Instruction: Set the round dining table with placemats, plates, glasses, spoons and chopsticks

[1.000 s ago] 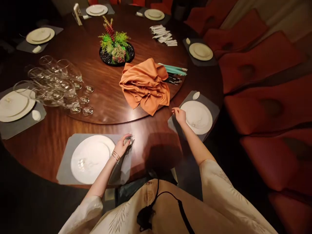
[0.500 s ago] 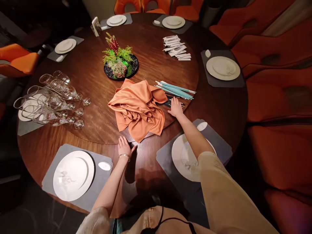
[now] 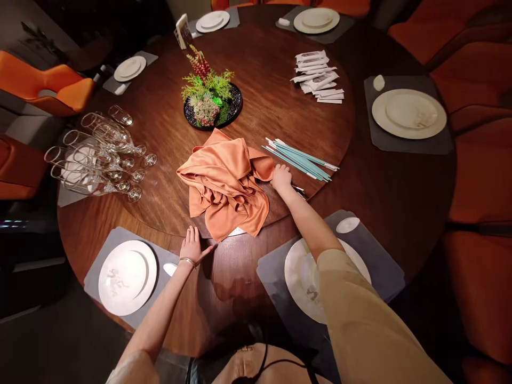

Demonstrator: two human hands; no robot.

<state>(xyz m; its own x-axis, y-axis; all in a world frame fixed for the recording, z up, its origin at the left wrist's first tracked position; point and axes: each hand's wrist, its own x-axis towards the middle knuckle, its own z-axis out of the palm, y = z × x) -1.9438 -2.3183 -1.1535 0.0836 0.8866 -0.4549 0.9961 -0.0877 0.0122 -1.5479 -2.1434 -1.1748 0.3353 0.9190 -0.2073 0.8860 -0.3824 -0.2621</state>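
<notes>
A crumpled heap of orange cloth napkins (image 3: 224,184) lies on the round turntable in front of me. My right hand (image 3: 282,178) rests at the heap's right corner, its fingers curled down and touching the cloth; what they close on is hidden. Thin dark sticks (image 3: 300,192) show partly from beneath that hand. Just beyond it lies a loose bundle of turquoise chopsticks (image 3: 302,157) with white ends. My left hand (image 3: 193,246) lies open at the turntable's near edge, thumb spread, left of the heap's lower corner. It holds nothing.
Several wine glasses (image 3: 104,152) lie on their sides at left. A plant arrangement (image 3: 210,101) stands on a black dish behind the napkins. White paper packets (image 3: 318,77) are piled at far right. Plates on grey placemats (image 3: 408,144) ring the table; orange chairs (image 3: 484,176) surround it.
My right hand has shifted left off the dark sticks to the napkin corner, and its fingers have curled. My left hand stays by the turntable edge. The view has shifted slightly.
</notes>
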